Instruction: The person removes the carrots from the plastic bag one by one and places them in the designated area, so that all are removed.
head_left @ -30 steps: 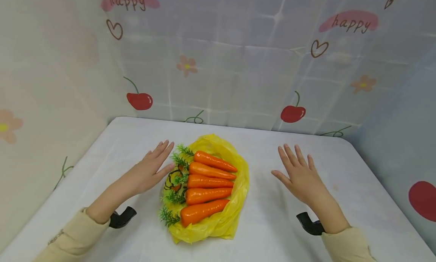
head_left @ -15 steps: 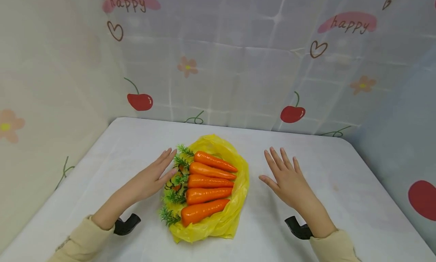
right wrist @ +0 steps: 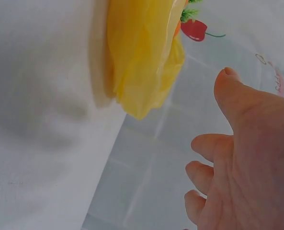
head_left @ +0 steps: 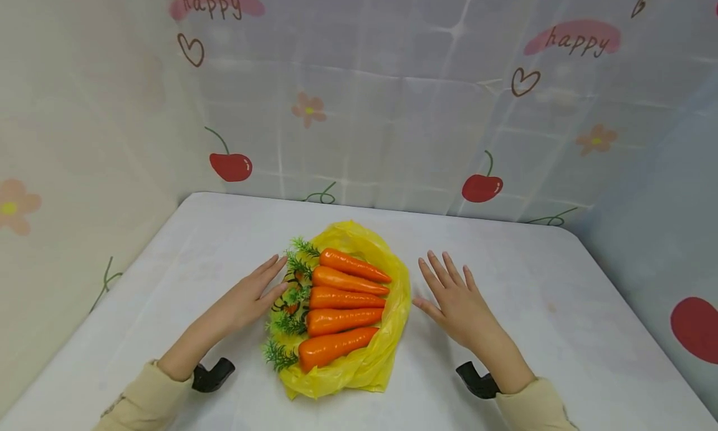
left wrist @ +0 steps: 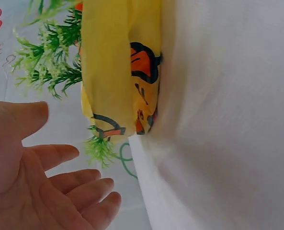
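Several orange carrots (head_left: 343,321) with green feathery tops (head_left: 278,355) lie side by side on a yellow plastic bag (head_left: 392,341), their tips toward the right. The bag's rim stands up around the tips, and dark printed shapes with orange show on its left side. My left hand (head_left: 247,303) hovers left of the bag close to the leafy tops, fingers extended, holding nothing. On the other side, my right hand (head_left: 462,309) hangs with spread fingers just right of the bag, also holding nothing. In both wrist views a gap shows between hand (left wrist: 46,191) and bag.
A white-covered table (head_left: 533,281) bears the bag. Behind it rises a pale curtain (head_left: 381,144) printed with cherries, flowers and words, and similar sheets close off the left and right sides. Each wrist carries a black curved piece (head_left: 214,375).
My right hand has moved left and nearer, to just beside the bag. My left hand has shifted slightly toward me. The carrots and bag have stayed in place.
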Motion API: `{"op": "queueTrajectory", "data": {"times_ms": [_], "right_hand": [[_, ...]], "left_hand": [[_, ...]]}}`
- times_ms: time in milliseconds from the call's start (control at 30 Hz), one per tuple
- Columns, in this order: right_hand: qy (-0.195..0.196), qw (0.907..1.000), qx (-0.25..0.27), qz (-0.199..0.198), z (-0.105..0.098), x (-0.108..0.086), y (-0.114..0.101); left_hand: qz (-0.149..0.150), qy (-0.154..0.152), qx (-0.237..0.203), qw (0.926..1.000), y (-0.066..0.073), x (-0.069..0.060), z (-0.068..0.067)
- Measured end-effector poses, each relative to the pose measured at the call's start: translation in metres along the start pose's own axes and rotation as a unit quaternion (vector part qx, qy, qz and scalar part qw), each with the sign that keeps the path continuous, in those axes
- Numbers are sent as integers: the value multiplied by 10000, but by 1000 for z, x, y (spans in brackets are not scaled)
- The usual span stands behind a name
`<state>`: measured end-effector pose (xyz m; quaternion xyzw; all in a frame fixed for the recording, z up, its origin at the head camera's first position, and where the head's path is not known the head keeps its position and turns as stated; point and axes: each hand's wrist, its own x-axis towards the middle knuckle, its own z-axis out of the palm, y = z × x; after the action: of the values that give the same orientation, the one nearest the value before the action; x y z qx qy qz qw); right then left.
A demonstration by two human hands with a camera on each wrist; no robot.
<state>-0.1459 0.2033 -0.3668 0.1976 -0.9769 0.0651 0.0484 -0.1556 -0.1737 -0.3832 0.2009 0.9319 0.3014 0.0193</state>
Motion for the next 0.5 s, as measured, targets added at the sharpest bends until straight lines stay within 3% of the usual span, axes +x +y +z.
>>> {"op": "queueTrajectory", "data": {"times_ms": [200, 500], "right_hand": [[-61, 9999, -17, -110, 2, 2, -8], [110, 9977, 33, -670, 8, 12, -21]], "left_hand": [[52, -94, 41, 9999, -6, 0, 4], [-42, -211, -172, 9996, -11, 0, 8]]}}
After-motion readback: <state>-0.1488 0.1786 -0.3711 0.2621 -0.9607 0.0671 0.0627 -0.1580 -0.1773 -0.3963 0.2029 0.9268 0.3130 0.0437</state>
